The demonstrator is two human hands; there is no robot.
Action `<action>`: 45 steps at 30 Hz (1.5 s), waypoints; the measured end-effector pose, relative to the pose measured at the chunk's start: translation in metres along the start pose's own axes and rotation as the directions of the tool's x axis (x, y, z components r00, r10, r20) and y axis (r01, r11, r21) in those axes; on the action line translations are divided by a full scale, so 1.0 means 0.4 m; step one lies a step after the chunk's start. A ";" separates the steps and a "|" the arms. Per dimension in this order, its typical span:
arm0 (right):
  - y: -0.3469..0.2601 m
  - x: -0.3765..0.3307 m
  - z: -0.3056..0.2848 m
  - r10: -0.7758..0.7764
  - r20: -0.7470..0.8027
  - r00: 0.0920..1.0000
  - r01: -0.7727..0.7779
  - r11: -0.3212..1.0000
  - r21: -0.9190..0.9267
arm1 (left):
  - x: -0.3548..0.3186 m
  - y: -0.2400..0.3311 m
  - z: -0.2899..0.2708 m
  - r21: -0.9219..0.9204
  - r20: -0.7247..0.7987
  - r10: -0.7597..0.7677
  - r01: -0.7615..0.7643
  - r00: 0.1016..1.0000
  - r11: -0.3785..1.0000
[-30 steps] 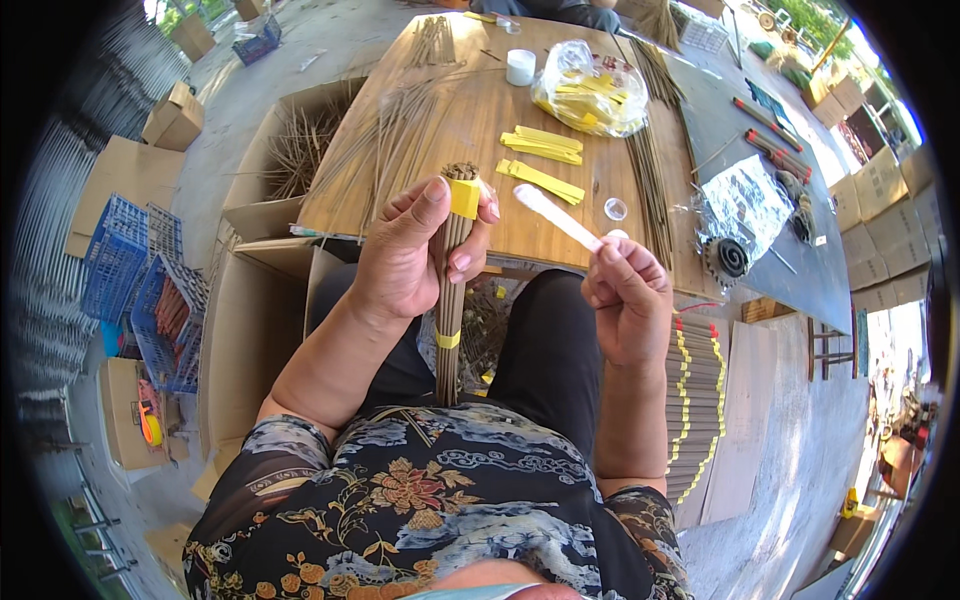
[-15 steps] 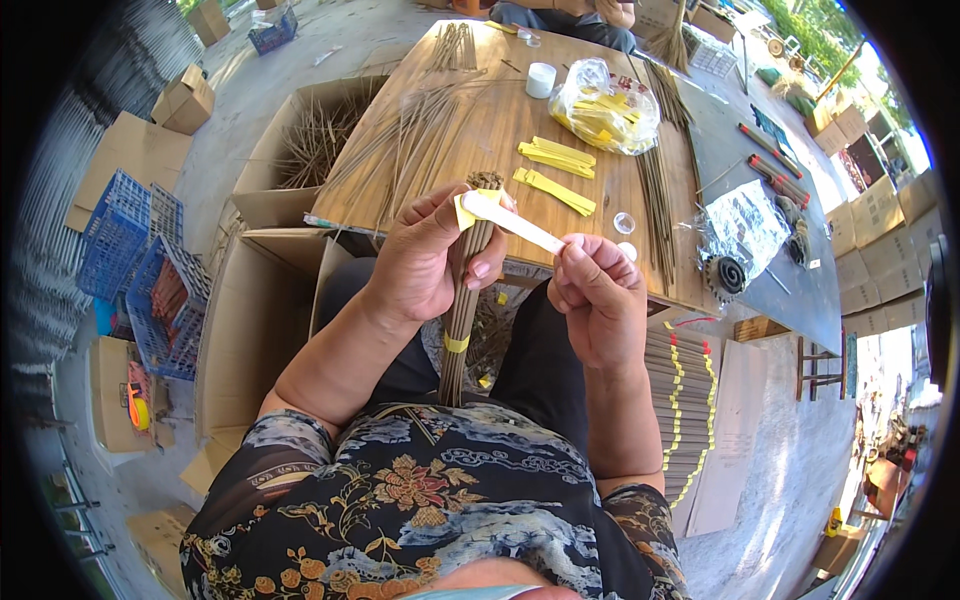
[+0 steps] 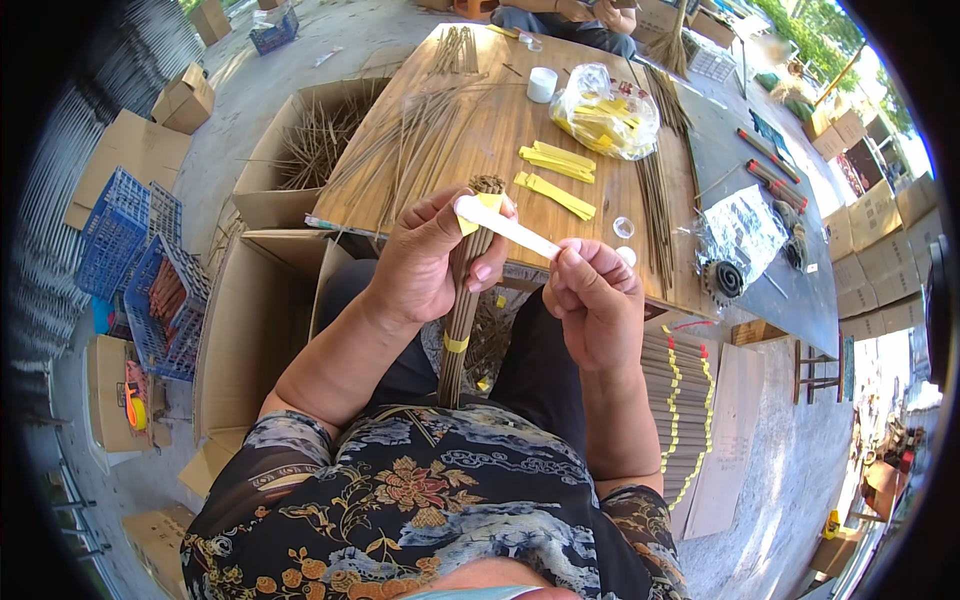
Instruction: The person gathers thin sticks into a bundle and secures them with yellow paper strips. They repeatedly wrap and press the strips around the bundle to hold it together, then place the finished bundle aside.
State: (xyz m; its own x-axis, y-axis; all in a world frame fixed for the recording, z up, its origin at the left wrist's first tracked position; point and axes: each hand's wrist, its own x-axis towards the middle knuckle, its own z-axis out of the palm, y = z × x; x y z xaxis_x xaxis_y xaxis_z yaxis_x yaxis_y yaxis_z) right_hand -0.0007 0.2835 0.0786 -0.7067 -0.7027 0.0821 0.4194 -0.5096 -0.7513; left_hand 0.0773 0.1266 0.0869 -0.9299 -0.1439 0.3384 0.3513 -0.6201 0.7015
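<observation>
Closed around the upper part of a bundle of thin brown sticks (image 3: 460,318) is my left hand (image 3: 420,258). The bundle stands upright between my knees, its lower end near my shirt, with a yellow band (image 3: 456,344) lower down. A paper strip (image 3: 515,228), yellow on one face and white on the other, lies against the bundle under my left thumb. Its free end is pinched by my right hand (image 3: 598,295), which pulls the strip out taut to the right. More yellow strips (image 3: 557,160) lie in two small stacks on the table beyond my hands.
The wooden table (image 3: 500,110) carries loose sticks (image 3: 420,130), a clear bag (image 3: 605,110) of yellow strips and a white jar (image 3: 541,84). Open cartons (image 3: 262,210) stand to my left. Banded bundles (image 3: 680,400) lie low on the right. Another person (image 3: 565,25) sits across the table.
Hardly anything differs. My right hand and the strip's free end have shifted very slightly left and down; both hands keep their hold.
</observation>
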 end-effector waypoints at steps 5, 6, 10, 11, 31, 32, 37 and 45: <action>0.002 -0.015 -0.003 -0.011 -0.017 1.000 0.010 0.999 -0.041 | 0.005 0.009 -0.002 -0.031 -0.023 0.015 -0.016 1.000 0.999; 0.001 -0.015 -0.005 -0.013 -0.018 1.000 0.012 0.999 -0.039 | 0.006 0.009 0.000 -0.020 -0.029 0.015 -0.016 0.999 1.000; -0.004 -0.011 -0.005 -0.019 -0.005 1.000 0.019 1.000 -0.023 | 0.004 0.002 -0.001 0.011 0.009 0.007 -0.007 1.000 1.000; -0.007 -0.009 -0.003 -0.021 0.003 1.000 0.022 1.000 -0.018 | 0.004 -0.002 -0.003 0.015 0.035 0.002 -0.002 0.999 1.000; -0.007 -0.015 -0.021 0.052 0.036 0.998 -0.053 0.998 0.033 | 0.014 -0.005 0.008 -0.032 -0.050 -0.041 0.039 0.998 0.999; -0.009 -0.014 -0.022 0.059 0.047 0.997 -0.062 0.996 0.061 | 0.014 -0.005 0.009 -0.033 -0.058 -0.044 0.042 0.997 0.999; -0.006 -0.003 -0.035 0.057 0.050 0.997 -0.063 0.990 0.123 | 0.013 -0.001 0.005 -0.031 -0.019 -0.069 0.068 0.997 0.997; -0.015 -0.026 -0.055 0.075 0.035 0.997 -0.078 0.993 0.094 | 0.026 -0.019 0.008 -0.011 -0.077 -0.046 0.045 0.996 0.999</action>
State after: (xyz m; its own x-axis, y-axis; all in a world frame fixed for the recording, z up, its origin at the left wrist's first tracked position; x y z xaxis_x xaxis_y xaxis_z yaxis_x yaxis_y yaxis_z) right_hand -0.0084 0.3045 0.0679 -0.6526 -0.7561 0.0483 0.5249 -0.4972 -0.6909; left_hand 0.0655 0.1323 0.0872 -0.9507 -0.1739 0.2566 0.3075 -0.6343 0.7093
